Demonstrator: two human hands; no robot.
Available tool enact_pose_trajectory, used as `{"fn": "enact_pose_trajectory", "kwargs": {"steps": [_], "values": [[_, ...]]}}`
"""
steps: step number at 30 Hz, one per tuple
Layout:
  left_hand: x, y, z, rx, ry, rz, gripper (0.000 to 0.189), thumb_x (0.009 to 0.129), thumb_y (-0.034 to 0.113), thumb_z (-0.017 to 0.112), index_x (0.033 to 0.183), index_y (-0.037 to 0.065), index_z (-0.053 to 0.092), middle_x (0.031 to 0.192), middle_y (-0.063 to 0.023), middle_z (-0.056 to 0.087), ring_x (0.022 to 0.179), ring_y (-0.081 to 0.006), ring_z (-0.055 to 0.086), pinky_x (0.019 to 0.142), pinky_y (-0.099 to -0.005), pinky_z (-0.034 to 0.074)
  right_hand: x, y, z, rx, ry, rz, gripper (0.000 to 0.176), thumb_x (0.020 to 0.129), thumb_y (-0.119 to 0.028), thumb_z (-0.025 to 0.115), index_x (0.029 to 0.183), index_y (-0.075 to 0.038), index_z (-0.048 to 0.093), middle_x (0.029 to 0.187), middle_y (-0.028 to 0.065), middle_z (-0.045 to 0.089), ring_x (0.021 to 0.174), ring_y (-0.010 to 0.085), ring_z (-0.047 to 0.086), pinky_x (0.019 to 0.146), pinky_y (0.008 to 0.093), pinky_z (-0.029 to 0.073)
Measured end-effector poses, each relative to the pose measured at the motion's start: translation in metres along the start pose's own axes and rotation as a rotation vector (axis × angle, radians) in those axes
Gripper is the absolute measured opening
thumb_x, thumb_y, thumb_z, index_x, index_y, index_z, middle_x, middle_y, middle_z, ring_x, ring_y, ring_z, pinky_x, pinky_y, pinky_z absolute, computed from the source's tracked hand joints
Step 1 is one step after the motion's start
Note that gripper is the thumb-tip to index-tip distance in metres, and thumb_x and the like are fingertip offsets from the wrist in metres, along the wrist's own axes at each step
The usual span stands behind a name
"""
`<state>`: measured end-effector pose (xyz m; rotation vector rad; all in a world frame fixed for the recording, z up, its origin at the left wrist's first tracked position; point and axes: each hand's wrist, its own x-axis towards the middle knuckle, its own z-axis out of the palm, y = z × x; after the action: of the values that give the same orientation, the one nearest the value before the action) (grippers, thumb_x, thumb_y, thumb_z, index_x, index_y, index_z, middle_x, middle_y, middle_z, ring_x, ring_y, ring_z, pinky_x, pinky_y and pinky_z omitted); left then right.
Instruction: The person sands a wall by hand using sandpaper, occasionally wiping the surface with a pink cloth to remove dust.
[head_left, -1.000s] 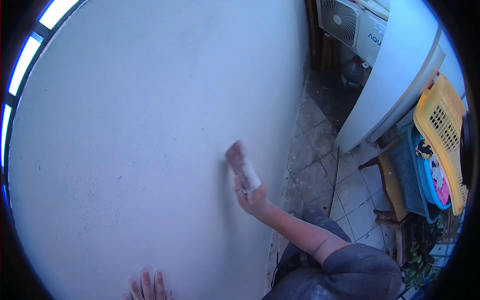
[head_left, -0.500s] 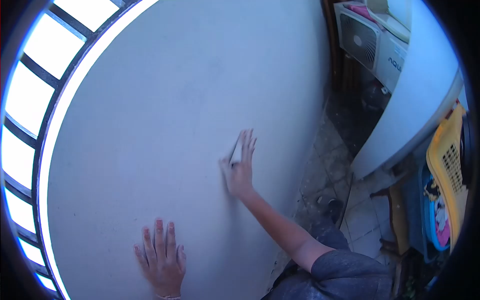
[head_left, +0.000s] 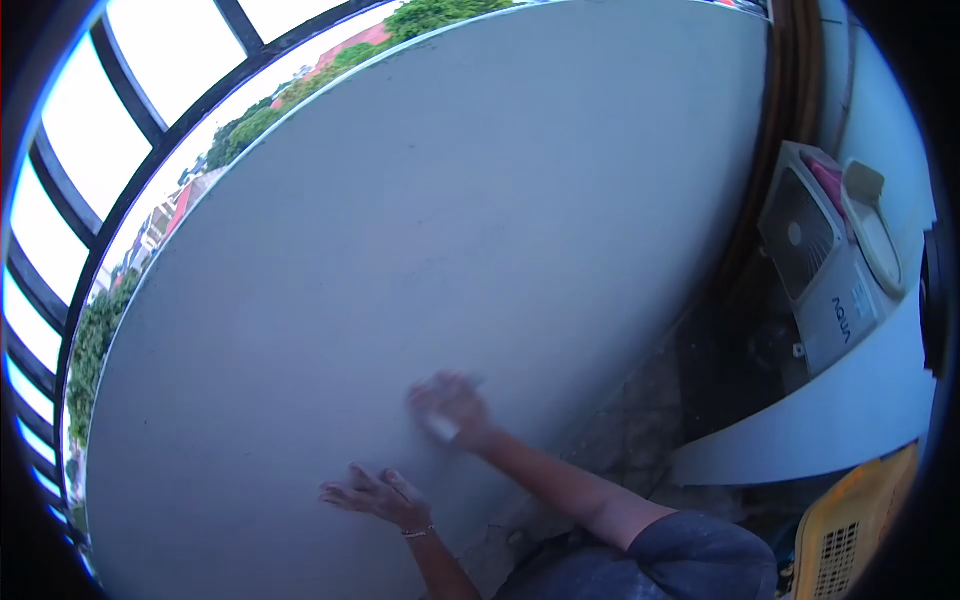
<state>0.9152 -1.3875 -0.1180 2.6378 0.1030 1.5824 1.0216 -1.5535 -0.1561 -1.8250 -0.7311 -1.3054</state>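
Observation:
A smooth grey wall (head_left: 400,220) fills most of the head view. Low against it, my right hand (head_left: 455,405), smeared by motion, is curled around a small pale flat piece (head_left: 442,428); its kind is too blurred to make out. Below and to the left, my left hand (head_left: 378,498) is open with nothing in it. Its fingers are apart and point left, with whitish dust on them and a thin bracelet (head_left: 416,533) at the wrist.
Dark railing bars (head_left: 75,205) run along the wall's top edge at the left, with trees (head_left: 250,125) beyond. On the right stand an AQUA air-conditioner unit (head_left: 835,310), a curved white panel (head_left: 800,430) and a yellow plastic basket (head_left: 850,540).
The view has swung, bringing trees and rooftops into sight. My right hand has moved lower on the wall and curled. My left hand has turned from lying flat on the wall, fingers up, to pointing left.

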Motion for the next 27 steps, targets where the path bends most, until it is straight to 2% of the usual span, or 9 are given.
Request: {"fn": "enact_pose_trajectory", "kwargs": {"steps": [3, 5, 8, 12, 14, 17, 19, 22, 27], "values": [[-0.020, -0.032, -0.010, 0.121, -0.166, 0.091, 0.064, 0.094, 0.017, 0.053, 0.153, 0.014, 0.028, 0.161, -0.0236, 0.006, 0.147, -0.0481, 0.005, 0.116, -0.0634, 0.010, 0.033, 0.048, -0.047, -0.158, 0.328, 0.237, 0.052, 0.098, -0.022, 0.044, 0.144, 0.003, 0.043, 0.150, 0.0246, 0.039, 0.144, 0.0431, 0.027, 0.118, 0.0516, 0.014], [-0.037, -0.045, -0.026, 0.122, -0.277, 0.103, 0.072, 0.090, 0.008, 0.056, 0.154, 0.015, 0.025, 0.161, -0.0239, 0.004, 0.147, -0.0481, 0.002, 0.117, -0.0621, 0.009, 0.099, 0.039, -0.078, -0.219, 0.470, 0.460, 0.058, 0.100, -0.029, 0.042, 0.146, 0.006, 0.037, 0.151, 0.0292, 0.033, 0.145, 0.0485, 0.019, 0.117, 0.0559, 0.013], [-0.052, -0.031, -0.044, -0.005, -0.413, -0.132, 0.074, 0.088, 0.002, 0.052, 0.155, 0.014, 0.022, 0.161, -0.0238, 0.002, 0.148, -0.0476, 0.000, 0.118, -0.0606, 0.008, 0.160, 0.008, -0.060, -0.225, 0.643, 0.612, 0.062, 0.100, -0.032, 0.042, 0.150, 0.003, 0.030, 0.155, 0.0262, 0.029, 0.146, 0.0470, 0.014, 0.118, 0.0548, 0.009], [-0.060, -0.015, -0.051, -0.115, -0.502, -0.244, 0.077, 0.084, 0.003, 0.054, 0.155, 0.014, 0.023, 0.162, -0.0201, 0.001, 0.147, -0.0498, -0.001, 0.119, -0.0595, 0.010, 0.117, -0.073, 0.014, -0.064, 0.129, 0.098, 0.057, 0.097, -0.039, 0.049, 0.149, -0.016, 0.041, 0.155, 0.0084, 0.037, 0.145, 0.0377, 0.027, 0.118, 0.0510, 0.016], [-0.059, -0.013, -0.061, -0.141, -0.548, -0.294, 0.076, 0.083, 0.000, 0.051, 0.154, 0.013, 0.027, 0.162, -0.0198, 0.005, 0.148, -0.0471, 0.001, 0.120, -0.0574, 0.009, 0.072, -0.077, 0.025, -0.269, -0.053, -0.155, 0.059, 0.091, -0.044, 0.058, 0.145, -0.021, 0.048, 0.154, 0.0038, 0.040, 0.142, 0.0340, 0.034, 0.115, 0.0518, 0.024], [-0.046, -0.030, -0.085, -0.107, -0.603, -0.300, 0.070, 0.086, -0.001, 0.043, 0.154, 0.007, 0.025, 0.162, -0.0224, 0.007, 0.150, -0.0395, 0.000, 0.120, -0.0502, 0.011, 0.007, -0.008, 0.008, -0.301, -0.124, -0.024, 0.058, 0.089, -0.041, 0.064, 0.141, -0.019, 0.052, 0.148, 0.0063, 0.047, 0.140, 0.0352, 0.039, 0.115, 0.0538, 0.025], [-0.033, -0.038, -0.109, -0.262, -0.513, -0.447, 0.063, 0.090, 0.006, 0.037, 0.153, 0.006, 0.028, 0.161, -0.0224, 0.011, 0.151, -0.0377, 0.002, 0.120, -0.0470, 0.014, 0.024, 0.052, -0.044, -0.170, 0.222, 0.128, 0.057, 0.095, -0.027, 0.054, 0.143, 0.001, 0.043, 0.151, 0.0216, 0.038, 0.143, 0.0403, 0.029, 0.116, 0.0581, 0.017], [-0.028, -0.066, -0.119, -0.299, -0.455, -0.541, 0.060, 0.094, 0.015, 0.030, 0.153, 0.005, 0.027, 0.161, -0.0215, 0.015, 0.151, -0.0360, 0.004, 0.119, -0.0456, 0.016, 0.118, 0.078, -0.105, -0.313, 0.521, 0.566, 0.059, 0.101, -0.021, 0.035, 0.152, 0.004, 0.020, 0.156, 0.0263, 0.025, 0.148, 0.0407, 0.015, 0.119, 0.0532, 0.005], [-0.034, -0.062, -0.082, -0.419, -0.080, -0.440, 0.061, 0.099, 0.026, 0.026, 0.155, 0.004, 0.017, 0.163, -0.0177, 0.009, 0.151, -0.0334, 0.001, 0.118, -0.0487, 0.013, 0.163, 0.015, -0.063, -0.317, 0.484, 0.379, 0.064, 0.101, -0.033, 0.040, 0.152, 0.001, 0.024, 0.160, 0.0223, 0.019, 0.149, 0.0401, 0.013, 0.119, 0.0515, 0.007]]}}
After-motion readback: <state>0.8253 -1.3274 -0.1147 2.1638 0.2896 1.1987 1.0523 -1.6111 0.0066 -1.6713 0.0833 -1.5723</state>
